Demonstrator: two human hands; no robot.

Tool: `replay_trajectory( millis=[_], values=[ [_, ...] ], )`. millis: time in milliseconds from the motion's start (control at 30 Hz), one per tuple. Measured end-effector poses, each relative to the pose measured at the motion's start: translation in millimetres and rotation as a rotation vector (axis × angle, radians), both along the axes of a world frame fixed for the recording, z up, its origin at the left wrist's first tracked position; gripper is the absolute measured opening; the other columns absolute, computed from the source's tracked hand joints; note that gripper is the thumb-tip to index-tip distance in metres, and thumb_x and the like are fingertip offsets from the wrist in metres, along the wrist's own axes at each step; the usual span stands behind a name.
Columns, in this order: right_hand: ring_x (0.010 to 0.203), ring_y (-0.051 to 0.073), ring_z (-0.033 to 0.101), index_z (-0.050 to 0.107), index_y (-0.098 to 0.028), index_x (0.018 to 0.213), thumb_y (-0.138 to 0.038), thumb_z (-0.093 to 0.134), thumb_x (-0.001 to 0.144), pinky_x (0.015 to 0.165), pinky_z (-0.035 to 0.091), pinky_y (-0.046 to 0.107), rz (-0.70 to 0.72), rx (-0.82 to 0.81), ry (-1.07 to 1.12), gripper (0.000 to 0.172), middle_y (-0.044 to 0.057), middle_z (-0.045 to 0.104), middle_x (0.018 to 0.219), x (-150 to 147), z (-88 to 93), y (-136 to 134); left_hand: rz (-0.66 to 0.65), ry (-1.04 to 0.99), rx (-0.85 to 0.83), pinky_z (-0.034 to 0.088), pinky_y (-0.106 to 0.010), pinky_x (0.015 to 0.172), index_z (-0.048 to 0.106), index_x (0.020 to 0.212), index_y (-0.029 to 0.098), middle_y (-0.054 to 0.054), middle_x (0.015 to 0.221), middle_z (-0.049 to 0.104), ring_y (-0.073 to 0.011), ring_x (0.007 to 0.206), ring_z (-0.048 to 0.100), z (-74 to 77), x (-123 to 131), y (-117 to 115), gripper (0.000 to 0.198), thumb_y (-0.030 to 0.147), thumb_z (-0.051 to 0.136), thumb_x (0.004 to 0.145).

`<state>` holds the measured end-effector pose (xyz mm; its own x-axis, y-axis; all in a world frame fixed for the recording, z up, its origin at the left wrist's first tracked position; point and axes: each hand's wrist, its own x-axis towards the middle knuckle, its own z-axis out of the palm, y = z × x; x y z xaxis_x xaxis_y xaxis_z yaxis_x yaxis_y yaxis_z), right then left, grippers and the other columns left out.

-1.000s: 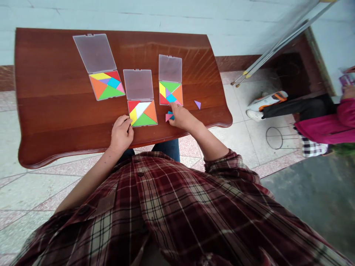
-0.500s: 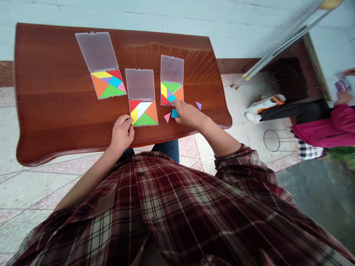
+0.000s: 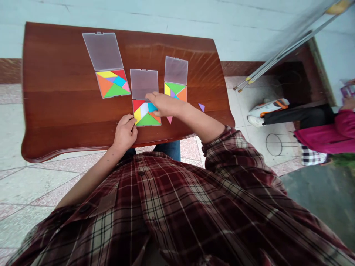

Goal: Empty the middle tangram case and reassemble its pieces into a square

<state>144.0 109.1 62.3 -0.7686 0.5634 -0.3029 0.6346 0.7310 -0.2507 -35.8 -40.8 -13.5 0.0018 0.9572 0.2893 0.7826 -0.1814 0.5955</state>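
Observation:
My right hand (image 3: 165, 105) reaches over the middle tangram case, its fingers on a blue tangram piece (image 3: 151, 107) at the upper right of the white gap. That middle case (image 3: 146, 125) holds red, yellow, green and orange pieces, the orange one partly covered by my hand. At its lower left corner, my left hand (image 3: 125, 131) has its fingers bent and gripping the edge beside the yellow piece (image 3: 138, 115). A loose pink triangle (image 3: 169, 119) lies right of the case, partly under my right wrist. Farther right lies a purple triangle (image 3: 201, 107).
A filled tangram case (image 3: 113, 84) with its clear lid open stands at the back left. Another filled, open case (image 3: 181, 92) is at the right, partly behind my hand. Beyond the brown table (image 3: 61, 111) are crutches (image 3: 266, 66) and a seated person (image 3: 324, 133).
My right hand has moved left from beside the right case to the middle case, bringing the blue piece over its white gap. My left hand stays at the case's corner.

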Motion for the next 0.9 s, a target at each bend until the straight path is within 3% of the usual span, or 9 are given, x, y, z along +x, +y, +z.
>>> replay_trajectory(
  millis=[200, 400, 633, 900],
  values=[
    [0.102, 0.028, 0.059, 0.057, -0.018, 0.116, -0.032, 0.066, 0.080, 0.088, 0.043, 0.041, 0.169, 0.004, -0.076, 0.040, 0.009, 0.054, 0.117, -27.5, -8.1, 15.0, 0.008, -0.003, 0.001, 0.046, -0.046, 0.105, 0.064, 0.102, 0.018, -0.013, 0.119, 0.062, -0.0266, 0.118, 0.054, -3.4, 0.7, -1.3, 0.028, 0.022, 0.043, 0.085],
    [0.103, 0.027, 0.057, 0.058, -0.020, 0.121, -0.028, 0.061, 0.084, 0.086, 0.042, 0.038, 0.274, 0.029, -0.098, 0.038, 0.008, 0.054, 0.123, -28.0, 1.3, 16.1, 0.004, -0.016, 0.002, 0.045, -0.046, 0.105, 0.065, 0.103, 0.016, -0.013, 0.120, 0.062, -0.0267, 0.120, 0.054, -4.5, 1.6, -2.7, 0.029, 0.022, 0.043, 0.086],
    [0.103, 0.024, 0.055, 0.060, -0.021, 0.118, -0.019, 0.043, 0.092, 0.082, 0.039, 0.035, 0.142, 0.062, -0.038, 0.032, 0.008, 0.058, 0.120, -13.1, 4.5, 20.3, -0.003, -0.022, -0.001, 0.045, -0.046, 0.106, 0.065, 0.102, 0.016, -0.013, 0.117, 0.062, -0.0270, 0.118, 0.055, -1.7, 1.9, -2.1, 0.027, 0.021, 0.044, 0.084],
    [0.101, 0.026, 0.056, 0.055, -0.021, 0.127, -0.018, 0.047, 0.087, 0.080, 0.041, 0.036, 0.066, 0.056, -0.083, 0.041, 0.010, 0.056, 0.127, -19.7, -6.3, 4.0, -0.002, -0.021, -0.004, 0.044, -0.045, 0.106, 0.065, 0.101, 0.017, -0.012, 0.118, 0.061, -0.0266, 0.118, 0.054, -2.1, 1.1, -1.3, 0.027, 0.021, 0.044, 0.085]
  ],
)
